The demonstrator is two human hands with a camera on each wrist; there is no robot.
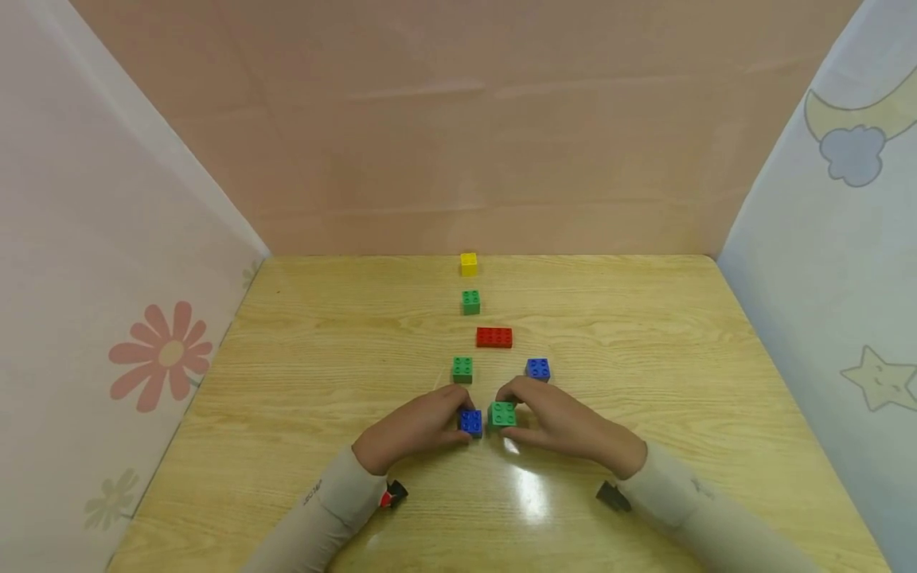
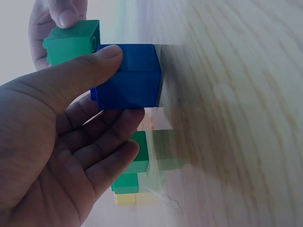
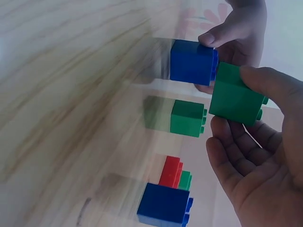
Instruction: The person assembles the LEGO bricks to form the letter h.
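Note:
My left hand (image 1: 430, 422) pinches a square blue toy brick (image 2: 128, 78) between thumb and fingers, low at the table top. Just to its right, my right hand (image 1: 559, 418) grips a square green brick (image 3: 236, 97) by its sides. In the right wrist view this green brick sits higher off the table than the blue one, its underside near the level of the blue studs (image 3: 215, 66). Both bricks have their studs facing up. Beyond the hands stand another green brick (image 1: 462, 369) and, close to my right fingers, a second blue brick (image 1: 538, 368).
Farther back on the wooden table (image 1: 322, 358) lie a longer red brick (image 1: 494, 337), a green brick (image 1: 470, 302) and a yellow brick (image 1: 469, 264) near the back edge. Pale patterned walls flank both sides, and a brownish panel (image 1: 487, 127) rises behind.

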